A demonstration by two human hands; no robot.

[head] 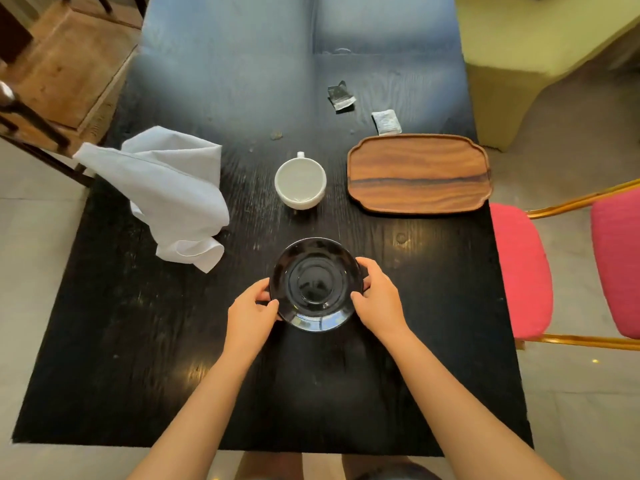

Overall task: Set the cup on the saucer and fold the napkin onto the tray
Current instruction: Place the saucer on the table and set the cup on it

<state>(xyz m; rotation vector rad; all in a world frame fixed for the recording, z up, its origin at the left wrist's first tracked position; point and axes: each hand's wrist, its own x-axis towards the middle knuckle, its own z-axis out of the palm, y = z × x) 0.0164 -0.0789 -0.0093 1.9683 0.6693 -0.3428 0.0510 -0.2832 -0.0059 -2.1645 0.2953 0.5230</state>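
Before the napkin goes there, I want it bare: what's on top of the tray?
Nothing lies on the wooden tray; its whole top shows. A small white packet lies just behind it on the table. What is under the tray is hidden.

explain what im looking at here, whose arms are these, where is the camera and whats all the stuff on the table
There is no machine here: the arms belong to a person, and the one picture comes from a camera worn on their head, looking forward and down. That is why both forearms reach in from the bottom edge.

The left hand and right hand grip opposite edges of a black saucer on a dark wooden table.

Beyond the saucer stands a white cup, apparently empty, handle pointing away. A crumpled white napkin lies to the left, and a bare wooden tray to the right. Two small packets lie past the tray. A pink chair stands at the right.
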